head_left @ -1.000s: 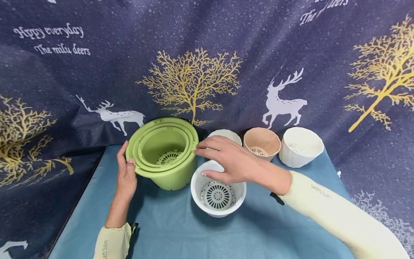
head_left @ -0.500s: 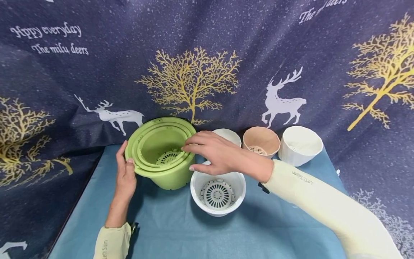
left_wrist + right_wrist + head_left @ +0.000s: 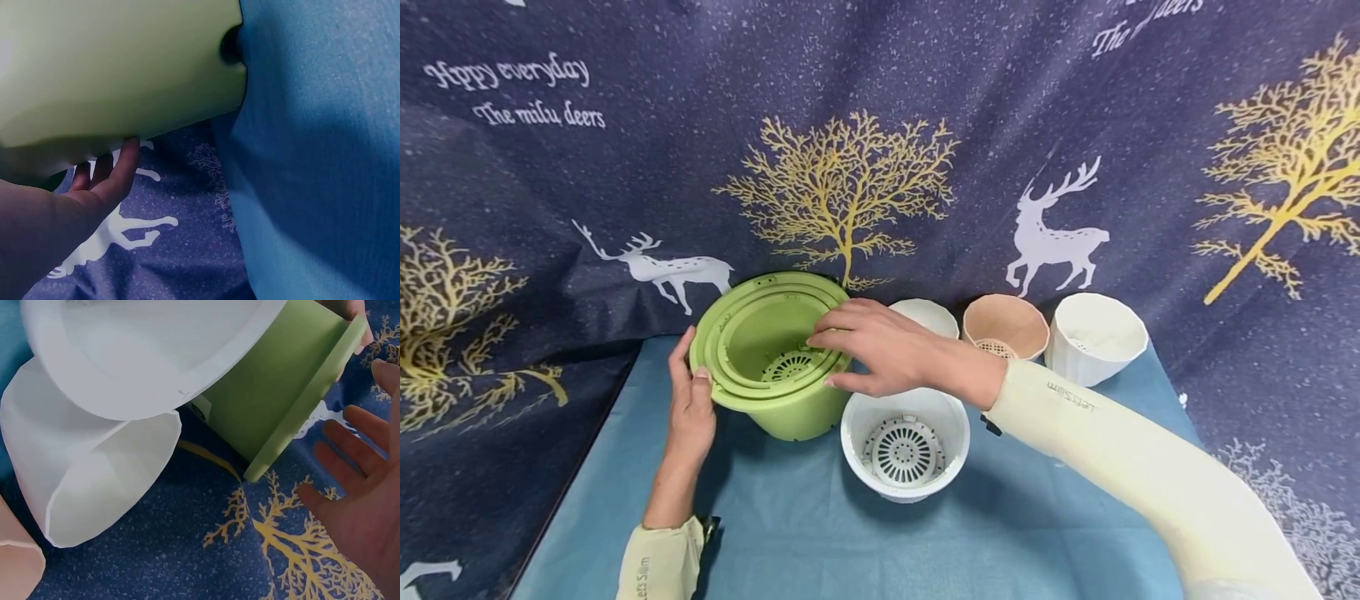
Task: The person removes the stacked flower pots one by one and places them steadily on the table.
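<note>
A stack of nested green flowerpots (image 3: 805,417), with slotted drainage holes in the floor of the innermost, stands on the left part of the table. My left hand (image 3: 691,412) grips the wide outer rim on its left side, thumb on top and fingers around the outside. In the left wrist view, those fingers (image 3: 122,175) lie along the green wall. Over the stack's right side hovers my right hand (image 3: 880,354), fingers loosely extended and holding nothing; it overlaps the rims in the head view. The right wrist view shows its fingers (image 3: 350,450) spread apart above the outer green rim.
Just right of the stack stands a white flowerpot (image 3: 951,433) with a slotted bottom. Behind it is a row of faceted pots: one white (image 3: 925,312), one terracotta (image 3: 1026,325), one white (image 3: 1082,358). A dark blue printed cloth (image 3: 880,67) hangs behind the blue-covered table (image 3: 790,533).
My right hand has moved left from above the white flowerpot to over the right rim of the green stack. The left hand keeps its grip on the rim.
</note>
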Motion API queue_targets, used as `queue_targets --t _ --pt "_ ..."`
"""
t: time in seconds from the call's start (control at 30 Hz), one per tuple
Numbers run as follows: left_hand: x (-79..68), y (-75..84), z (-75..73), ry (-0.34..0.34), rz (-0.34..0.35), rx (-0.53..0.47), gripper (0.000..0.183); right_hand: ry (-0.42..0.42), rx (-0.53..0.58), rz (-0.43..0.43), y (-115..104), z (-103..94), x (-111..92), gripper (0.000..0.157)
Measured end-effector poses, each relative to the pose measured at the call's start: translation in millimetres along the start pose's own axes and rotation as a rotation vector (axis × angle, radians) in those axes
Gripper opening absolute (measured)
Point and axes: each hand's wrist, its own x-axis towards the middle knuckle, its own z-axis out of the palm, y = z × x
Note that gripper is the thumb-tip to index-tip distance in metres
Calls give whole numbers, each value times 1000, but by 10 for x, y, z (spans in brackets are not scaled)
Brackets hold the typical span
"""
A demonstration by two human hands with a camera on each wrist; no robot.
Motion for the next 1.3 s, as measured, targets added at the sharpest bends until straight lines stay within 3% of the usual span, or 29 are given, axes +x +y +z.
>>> queue_targets --t 0.77,1.0,1.3 --pt "5 -40 -9 -13 2 4 55 -225 -20 100 43 155 235 53" --pt "5 -38 -9 -15 8 5 55 -311 -24 153 33 185 273 60" --pt "2 -29 -11 -8 2 13 55 -370 -20 197 17 222 307 61"
